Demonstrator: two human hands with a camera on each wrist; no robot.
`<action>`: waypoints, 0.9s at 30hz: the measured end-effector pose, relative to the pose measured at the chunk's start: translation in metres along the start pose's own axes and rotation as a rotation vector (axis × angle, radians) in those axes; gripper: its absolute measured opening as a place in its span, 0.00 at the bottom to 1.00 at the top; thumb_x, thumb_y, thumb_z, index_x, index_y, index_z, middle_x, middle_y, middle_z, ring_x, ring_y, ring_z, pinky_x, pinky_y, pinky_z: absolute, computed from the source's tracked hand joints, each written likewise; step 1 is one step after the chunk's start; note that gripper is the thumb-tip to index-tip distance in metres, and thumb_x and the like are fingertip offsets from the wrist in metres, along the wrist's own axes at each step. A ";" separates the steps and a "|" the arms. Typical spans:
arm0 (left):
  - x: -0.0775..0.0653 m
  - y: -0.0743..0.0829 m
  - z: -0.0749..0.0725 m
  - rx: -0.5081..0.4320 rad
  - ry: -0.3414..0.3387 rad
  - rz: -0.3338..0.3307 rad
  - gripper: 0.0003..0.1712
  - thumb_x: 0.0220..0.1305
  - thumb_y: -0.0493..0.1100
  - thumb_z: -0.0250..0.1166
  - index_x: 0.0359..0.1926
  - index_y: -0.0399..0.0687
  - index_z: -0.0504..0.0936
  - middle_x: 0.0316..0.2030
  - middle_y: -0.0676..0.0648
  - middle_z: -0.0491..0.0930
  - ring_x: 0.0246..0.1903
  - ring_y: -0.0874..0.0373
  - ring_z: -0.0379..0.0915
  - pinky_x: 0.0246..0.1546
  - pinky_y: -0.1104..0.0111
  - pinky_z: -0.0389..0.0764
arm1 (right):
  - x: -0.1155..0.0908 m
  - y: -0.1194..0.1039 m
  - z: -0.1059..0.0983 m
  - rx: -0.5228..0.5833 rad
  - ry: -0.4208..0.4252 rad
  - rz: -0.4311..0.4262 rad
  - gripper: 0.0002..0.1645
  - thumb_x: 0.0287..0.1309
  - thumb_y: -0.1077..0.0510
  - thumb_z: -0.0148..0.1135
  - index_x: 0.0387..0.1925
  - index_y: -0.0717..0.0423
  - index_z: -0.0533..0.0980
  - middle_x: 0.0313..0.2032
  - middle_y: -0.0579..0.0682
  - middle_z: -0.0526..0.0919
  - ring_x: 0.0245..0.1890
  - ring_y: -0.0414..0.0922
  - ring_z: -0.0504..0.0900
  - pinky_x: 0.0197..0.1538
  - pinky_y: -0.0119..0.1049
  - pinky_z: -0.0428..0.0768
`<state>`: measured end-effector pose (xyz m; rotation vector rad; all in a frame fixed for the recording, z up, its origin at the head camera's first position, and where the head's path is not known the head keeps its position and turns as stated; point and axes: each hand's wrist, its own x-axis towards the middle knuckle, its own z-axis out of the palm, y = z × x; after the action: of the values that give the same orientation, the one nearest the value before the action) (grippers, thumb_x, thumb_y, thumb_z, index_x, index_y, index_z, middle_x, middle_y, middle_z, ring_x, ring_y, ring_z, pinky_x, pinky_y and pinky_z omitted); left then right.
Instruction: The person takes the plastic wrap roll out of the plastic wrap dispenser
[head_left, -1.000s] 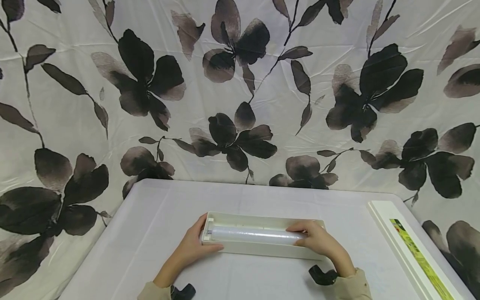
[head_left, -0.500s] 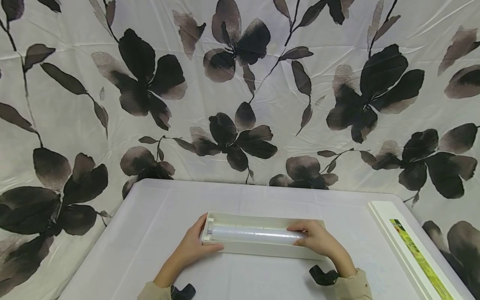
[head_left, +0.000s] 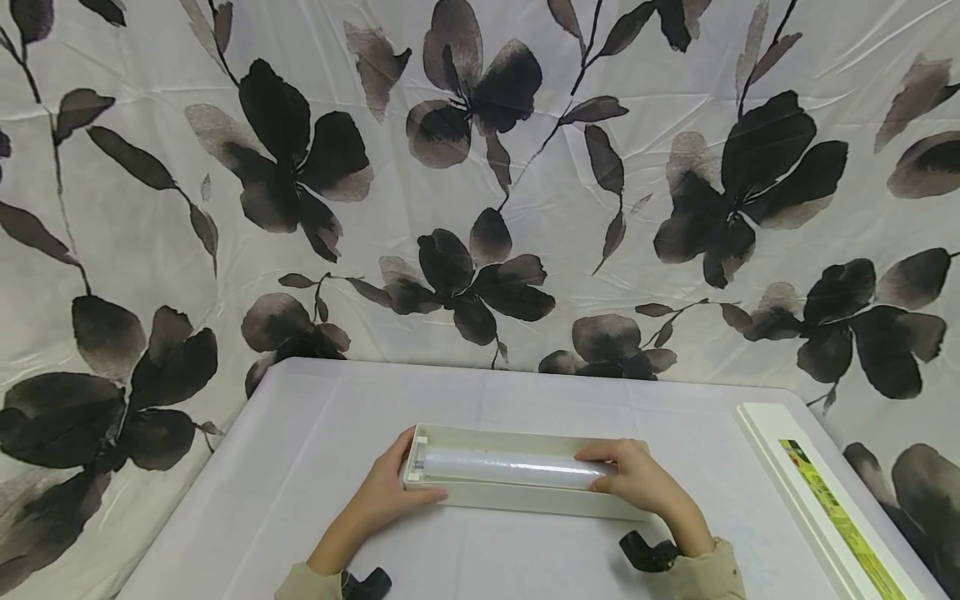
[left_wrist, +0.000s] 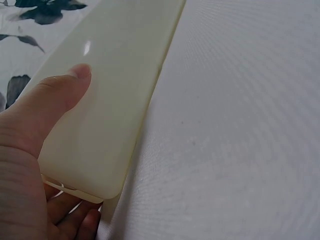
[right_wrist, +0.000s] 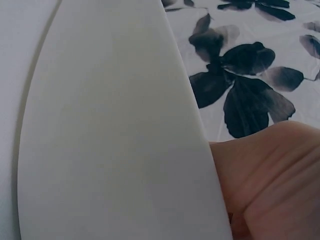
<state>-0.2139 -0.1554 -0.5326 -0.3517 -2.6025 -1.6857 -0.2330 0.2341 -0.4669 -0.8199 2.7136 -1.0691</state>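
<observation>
A long cream-white box (head_left: 517, 501), seemingly a cling film dispenser, lies on the table with its top uncovered. Inside it rests a shiny translucent roll of cling film (head_left: 502, 467). My left hand (head_left: 386, 487) grips the box's left end; in the left wrist view its thumb presses the outer wall (left_wrist: 115, 120) and the fingers curl under the end. My right hand (head_left: 641, 479) reaches into the right end, pinching the roll between thumb and fingers. In the right wrist view the box wall (right_wrist: 115, 130) hides those fingertips.
A long white lid-like piece (head_left: 787, 467) with a yellow label strip (head_left: 840, 512) lies along the table's right side. White cloth covers the table (head_left: 300, 450). Behind hangs a floral curtain (head_left: 585, 200). Dark wrist mounts (head_left: 647, 552) stick out from both sleeves.
</observation>
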 end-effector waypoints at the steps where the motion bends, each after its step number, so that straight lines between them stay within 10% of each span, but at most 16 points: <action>1: 0.000 0.000 0.000 -0.003 -0.002 -0.005 0.62 0.39 0.53 0.84 0.73 0.51 0.61 0.60 0.53 0.74 0.55 0.58 0.72 0.59 0.54 0.71 | 0.000 0.000 0.000 -0.002 -0.001 -0.002 0.23 0.45 0.68 0.73 0.48 0.64 0.83 0.48 0.58 0.85 0.52 0.56 0.82 0.53 0.52 0.78; 27: 0.006 -0.001 -0.003 0.005 -0.004 -0.002 0.61 0.39 0.54 0.84 0.73 0.53 0.62 0.60 0.53 0.74 0.54 0.57 0.73 0.57 0.54 0.73 | 0.004 -0.002 -0.005 0.002 0.015 0.001 0.24 0.42 0.67 0.75 0.47 0.62 0.84 0.48 0.56 0.86 0.52 0.56 0.82 0.53 0.52 0.79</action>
<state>-0.2207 -0.1571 -0.5315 -0.3530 -2.6094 -1.6809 -0.2370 0.2337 -0.4618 -0.8138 2.7241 -1.0826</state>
